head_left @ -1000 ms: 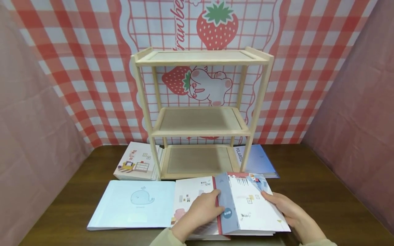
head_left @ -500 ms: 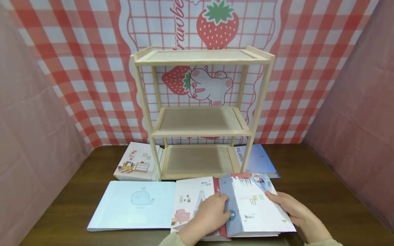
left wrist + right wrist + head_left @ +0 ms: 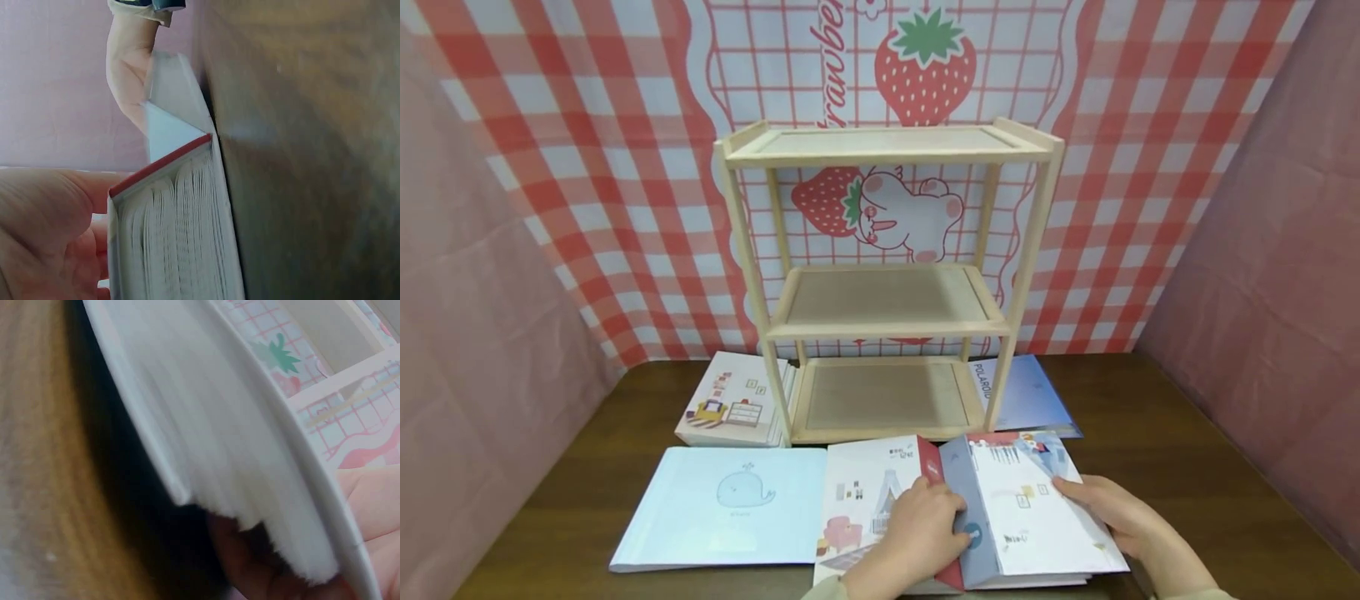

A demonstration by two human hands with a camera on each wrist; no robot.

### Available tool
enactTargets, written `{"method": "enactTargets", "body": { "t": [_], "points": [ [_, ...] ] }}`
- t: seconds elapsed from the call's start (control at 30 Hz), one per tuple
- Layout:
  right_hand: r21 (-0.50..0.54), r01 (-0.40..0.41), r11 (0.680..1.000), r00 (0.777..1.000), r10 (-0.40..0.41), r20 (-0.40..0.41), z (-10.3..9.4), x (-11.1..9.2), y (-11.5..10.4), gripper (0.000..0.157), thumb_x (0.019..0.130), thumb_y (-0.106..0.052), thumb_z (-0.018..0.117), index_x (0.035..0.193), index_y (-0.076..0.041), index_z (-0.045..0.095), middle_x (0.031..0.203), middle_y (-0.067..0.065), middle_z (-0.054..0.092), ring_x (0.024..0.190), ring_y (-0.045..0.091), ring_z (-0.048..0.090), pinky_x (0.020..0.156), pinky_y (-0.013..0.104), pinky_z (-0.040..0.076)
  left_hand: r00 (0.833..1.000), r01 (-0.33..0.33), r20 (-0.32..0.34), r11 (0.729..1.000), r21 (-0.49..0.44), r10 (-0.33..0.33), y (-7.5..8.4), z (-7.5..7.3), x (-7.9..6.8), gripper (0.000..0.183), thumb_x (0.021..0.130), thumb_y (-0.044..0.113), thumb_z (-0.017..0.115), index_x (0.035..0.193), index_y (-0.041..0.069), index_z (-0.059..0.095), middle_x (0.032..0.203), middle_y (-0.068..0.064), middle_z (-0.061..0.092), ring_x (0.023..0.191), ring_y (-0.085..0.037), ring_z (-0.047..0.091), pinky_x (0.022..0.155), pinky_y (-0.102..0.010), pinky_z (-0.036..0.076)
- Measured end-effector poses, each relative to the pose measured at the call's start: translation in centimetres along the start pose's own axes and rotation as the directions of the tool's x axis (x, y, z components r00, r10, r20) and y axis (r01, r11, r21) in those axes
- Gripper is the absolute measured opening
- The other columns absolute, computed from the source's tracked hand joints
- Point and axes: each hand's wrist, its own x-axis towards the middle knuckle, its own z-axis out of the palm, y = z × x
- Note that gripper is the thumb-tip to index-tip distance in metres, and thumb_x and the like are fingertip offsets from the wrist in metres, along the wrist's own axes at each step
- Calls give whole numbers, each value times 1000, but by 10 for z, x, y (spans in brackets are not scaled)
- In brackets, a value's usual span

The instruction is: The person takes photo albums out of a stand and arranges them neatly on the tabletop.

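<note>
Two thick photo albums lie side by side in front of the rack. My right hand grips the outer edge of the blue-spined album, thumb on the white cover. In the right wrist view, fingers curl beneath its ragged page edges. My left hand rests on the red-spined album, its fingers extended over the red spine and towards the blue one. The left wrist view shows the left hand against that album's cover, beside its pages.
A pale blue whale album lies left of the two. Behind them stands a three-tier wooden rack. A stack of albums sits at its left, and a blue Polaroid album at its right. Brown tabletop extends rightward.
The blue-spined album has shifted right with my right hand, and the gap beside the red spine has widened. My left hand has also slid right across the red-spined album.
</note>
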Motion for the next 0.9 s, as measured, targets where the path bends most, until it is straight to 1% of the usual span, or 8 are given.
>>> {"method": "enactTargets", "body": {
  "t": [0.17, 0.33, 0.43, 0.57, 0.63, 0.67, 0.8, 0.9],
  "points": [
    [-97, -13, 995, 990, 0, -139, 7, 0, -3, 60, 92, -31, 49, 122, 19, 34, 77, 0, 64, 65, 13, 62, 60, 30, 52, 999, -32, 4, 998, 49, 32, 0, 1, -1, 19, 66, 31, 75, 83, 22, 72, 71, 8, 61, 66, -9, 42, 55, -21, 31],
    [-241, -61, 969, 954, -15, -300, 13, 0, -4, 58, 91, -32, 50, 117, 19, 41, 74, 3, 62, 60, 14, 59, 56, 31, 50, 998, -66, 4, 992, 111, 66, 0, -1, -3, 16, 65, 32, 74, 77, 22, 71, 68, 9, 59, 64, -10, 40, 53, -21, 28],
    [-361, -102, 927, 934, -35, -355, 14, 0, -5, 59, 89, -34, 52, 112, 19, 45, 81, 10, 60, 66, 17, 56, 59, 30, 47, 997, -79, 6, 988, 133, 79, 1, -1, -4, 15, 65, 33, 74, 75, 22, 70, 66, 10, 57, 63, -10, 40, 52, -21, 28],
    [-548, -109, 830, 917, -129, -378, 14, 0, -6, 63, 87, -40, 55, 112, 17, 44, 100, 26, 55, 83, 27, 53, 69, 35, 43, 997, -83, 18, 986, 141, 81, 1, -1, -4, 18, 64, 34, 74, 78, 22, 71, 69, 10, 58, 65, -10, 40, 53, -21, 29],
    [-613, -107, 783, 904, -180, -388, 15, 0, -7, 63, 85, -41, 56, 113, 14, 42, 105, 30, 53, 89, 31, 53, 72, 39, 43, 997, -79, 23, 987, 142, 77, 1, -1, -4, 22, 64, 35, 74, 82, 22, 71, 71, 10, 60, 66, -10, 40, 54, -21, 29],
    [-635, -101, 766, 897, -206, -391, 15, 1, -8, 61, 85, -39, 57, 113, 13, 42, 103, 29, 53, 90, 32, 53, 73, 41, 42, 997, -78, 23, 987, 143, 75, 1, -1, -4, 24, 64, 35, 75, 83, 22, 71, 73, 10, 60, 66, -10, 40, 54, -21, 29],
    [-676, -88, 731, 873, -270, -406, 18, 0, -9, 57, 83, -31, 60, 114, 13, 41, 96, 24, 54, 87, 31, 52, 74, 44, 41, 997, -78, 22, 987, 142, 75, 0, -2, -6, 28, 63, 36, 74, 87, 22, 71, 77, 9, 62, 68, -11, 41, 54, -21, 29],
    [-675, -87, 733, 869, -275, -411, 18, 0, -9, 56, 83, -29, 60, 116, 12, 40, 97, 23, 54, 89, 31, 52, 75, 45, 41, 997, -81, 28, 987, 137, 78, 0, -2, -6, 29, 64, 37, 74, 88, 22, 71, 80, 10, 62, 69, -10, 41, 55, -21, 29]
  ]
}}
